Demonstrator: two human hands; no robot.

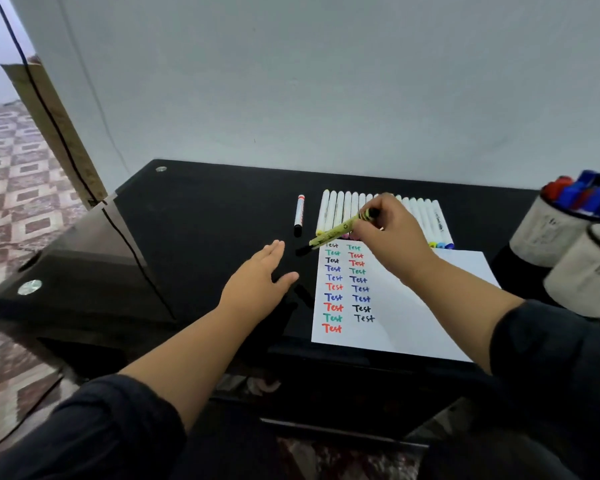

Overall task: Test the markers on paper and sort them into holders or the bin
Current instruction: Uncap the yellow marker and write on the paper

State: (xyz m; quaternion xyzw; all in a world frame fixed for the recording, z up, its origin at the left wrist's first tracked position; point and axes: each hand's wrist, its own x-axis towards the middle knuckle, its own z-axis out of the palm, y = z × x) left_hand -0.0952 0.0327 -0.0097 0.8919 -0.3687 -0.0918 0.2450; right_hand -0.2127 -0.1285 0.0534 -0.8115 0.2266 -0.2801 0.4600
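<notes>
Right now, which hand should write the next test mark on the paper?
Right. The right hand already grips the yellow marker, its tip by the top of the paper. The left hand is open and holds nothing, off the paper's left edge.

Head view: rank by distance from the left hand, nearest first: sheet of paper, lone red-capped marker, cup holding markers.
From the left hand:
1. sheet of paper, just to its right on the black table.
2. lone red-capped marker, farther back, lying alone left of the marker row.
3. cup holding markers, far right edge of the table.
</notes>
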